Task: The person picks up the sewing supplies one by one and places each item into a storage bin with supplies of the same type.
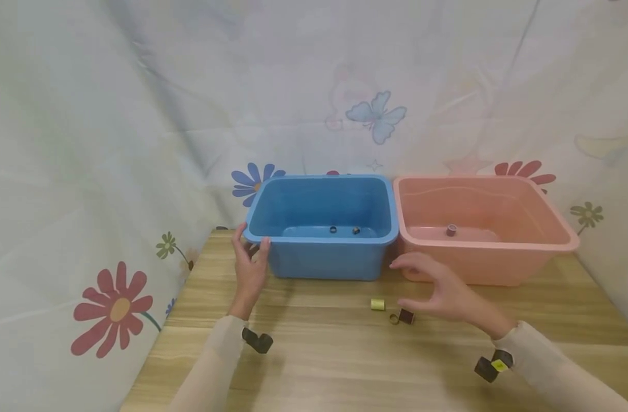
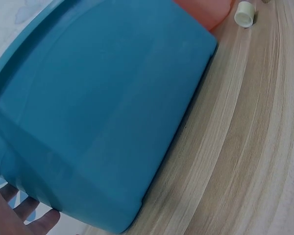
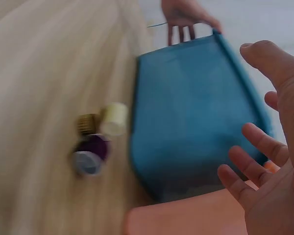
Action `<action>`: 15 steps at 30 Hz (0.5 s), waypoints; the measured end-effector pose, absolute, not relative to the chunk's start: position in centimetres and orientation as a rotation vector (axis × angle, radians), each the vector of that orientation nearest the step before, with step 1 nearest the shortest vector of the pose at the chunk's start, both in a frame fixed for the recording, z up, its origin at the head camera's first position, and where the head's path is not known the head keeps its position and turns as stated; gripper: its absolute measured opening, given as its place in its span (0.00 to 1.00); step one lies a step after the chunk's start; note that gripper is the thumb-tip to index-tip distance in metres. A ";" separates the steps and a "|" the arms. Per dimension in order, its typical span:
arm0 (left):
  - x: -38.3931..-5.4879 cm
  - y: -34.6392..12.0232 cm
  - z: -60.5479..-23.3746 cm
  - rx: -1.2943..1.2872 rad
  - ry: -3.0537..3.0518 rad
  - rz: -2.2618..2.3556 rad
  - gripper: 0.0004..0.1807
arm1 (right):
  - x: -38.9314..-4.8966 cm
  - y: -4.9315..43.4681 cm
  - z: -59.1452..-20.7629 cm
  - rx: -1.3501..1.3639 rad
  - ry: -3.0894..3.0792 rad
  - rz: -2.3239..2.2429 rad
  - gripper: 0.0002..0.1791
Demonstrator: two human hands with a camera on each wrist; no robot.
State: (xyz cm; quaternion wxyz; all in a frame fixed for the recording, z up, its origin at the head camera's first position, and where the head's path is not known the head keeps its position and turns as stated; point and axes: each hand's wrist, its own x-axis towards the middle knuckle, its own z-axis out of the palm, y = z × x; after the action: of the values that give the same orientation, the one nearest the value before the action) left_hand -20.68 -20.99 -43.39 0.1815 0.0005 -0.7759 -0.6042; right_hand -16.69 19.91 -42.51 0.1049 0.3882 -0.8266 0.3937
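Note:
My left hand holds the left front corner of the blue bin, its thumb at the front rim and its fingers along the end wall. Two small ring-like things, one dark ring and one brownish ring, lie on that bin's floor. My right hand hovers before the pink bin, fingers apart and nothing in its grasp. Below it on the table are a yellow thread spool, a dark purple thread spool and a gold ridged ring. A small mauve spool sits inside the pink bin.
The two bins stand side by side at the back of the wood-grain table. Behind them hangs a pale curtain printed with flowers and butterflies. Dark wrist cameras, a left one and a right one, are strapped over the sleeves.

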 end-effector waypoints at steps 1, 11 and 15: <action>-20.5 -20.9 -43.1 0.006 -2.194 -1.705 0.38 | -16.6 20.0 -43.1 1.138 -2.441 1.172 0.39; -22.6 -21.9 -46.3 0.006 -2.148 -1.696 0.37 | -16.1 20.5 -48.4 1.036 -2.565 1.158 0.32; -21.9 -21.6 -45.3 0.009 -2.157 -1.705 0.38 | -16.1 20.6 -49.8 1.026 -2.587 1.195 0.31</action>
State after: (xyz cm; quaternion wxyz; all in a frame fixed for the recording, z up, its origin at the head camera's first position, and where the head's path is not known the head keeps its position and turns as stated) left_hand -21.95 -21.56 -45.30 0.1947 0.0031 -0.7694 -0.6083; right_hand -16.09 20.56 -49.85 0.0562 0.3382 -0.8528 0.3939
